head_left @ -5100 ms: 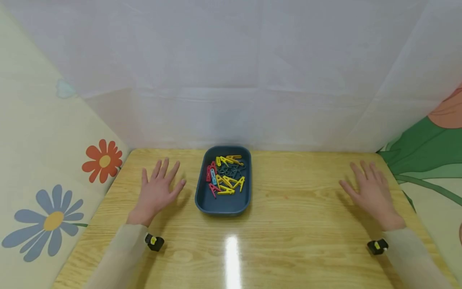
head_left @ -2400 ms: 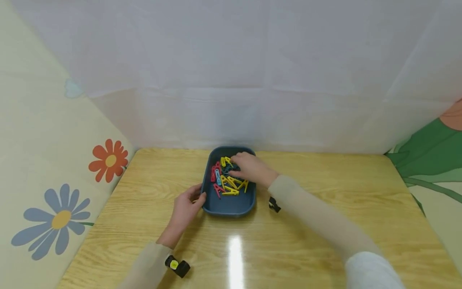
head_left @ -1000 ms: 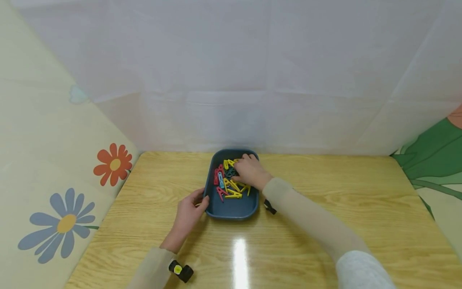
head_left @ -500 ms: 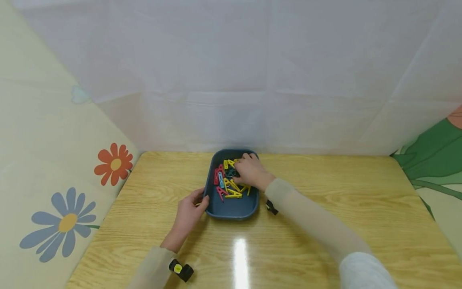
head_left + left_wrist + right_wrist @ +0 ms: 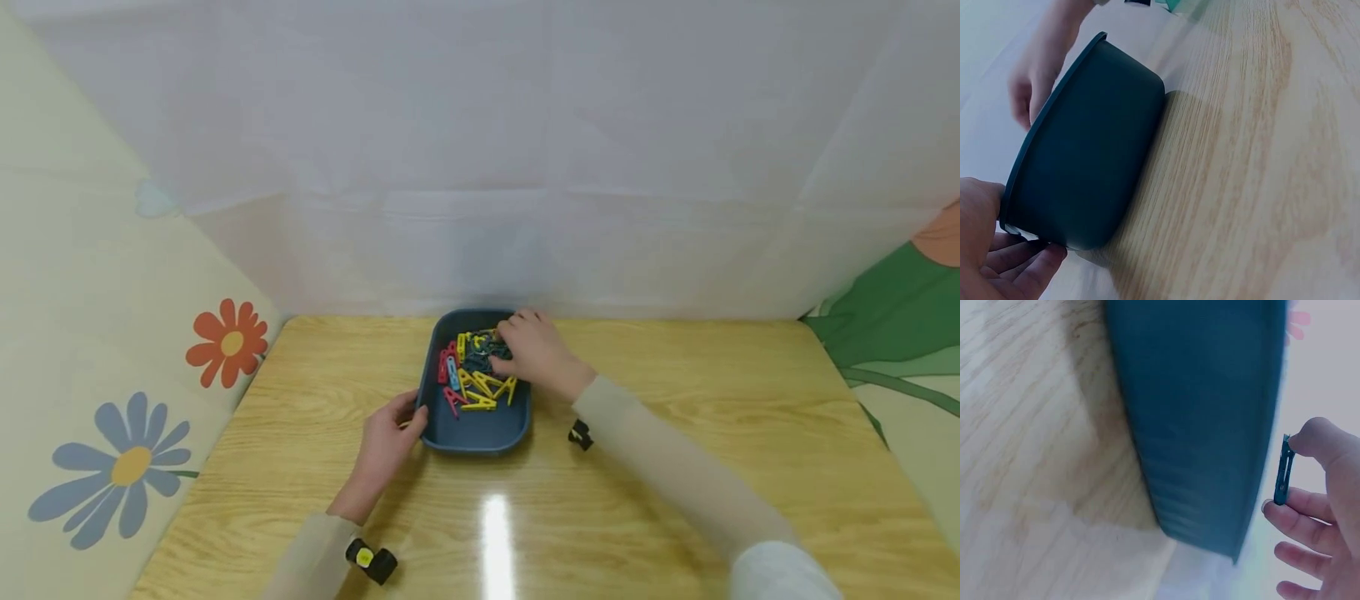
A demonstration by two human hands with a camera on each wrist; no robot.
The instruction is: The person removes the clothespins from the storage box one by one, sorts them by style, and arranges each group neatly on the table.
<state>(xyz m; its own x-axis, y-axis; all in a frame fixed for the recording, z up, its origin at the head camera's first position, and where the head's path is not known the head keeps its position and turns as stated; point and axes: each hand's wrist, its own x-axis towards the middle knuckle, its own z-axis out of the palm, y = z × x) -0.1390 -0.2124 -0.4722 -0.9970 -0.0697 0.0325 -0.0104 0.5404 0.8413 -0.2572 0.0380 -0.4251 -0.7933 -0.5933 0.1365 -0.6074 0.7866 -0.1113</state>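
Note:
A dark blue tray (image 5: 474,435) stands on the table with several small clothespins inside: yellow ones (image 5: 478,403), red ones (image 5: 442,368), a light blue one (image 5: 452,372) and a dark green heap (image 5: 476,363). My left hand (image 5: 387,440) grips the tray's left wall, thumb at the rim and fingers beneath or outside it. Over the tray's right rim, my right hand (image 5: 543,354) pinches a dark green clothespin (image 5: 1283,472) between thumb and fingertips, best seen in the right wrist view. The head view hides most of that clothespin behind the fingers.
The tray sits near the back edge of the wooden table (image 5: 675,467), close to a white cloth wall (image 5: 600,167). Flower-patterned panels (image 5: 90,333) flank the table. Each wrist wears a small black camera (image 5: 371,561).
Both hands came from the table's sides to the tray; the left took hold of its wall. The right reached among the clothespins, picked up a dark green one and has lifted slightly up and right.

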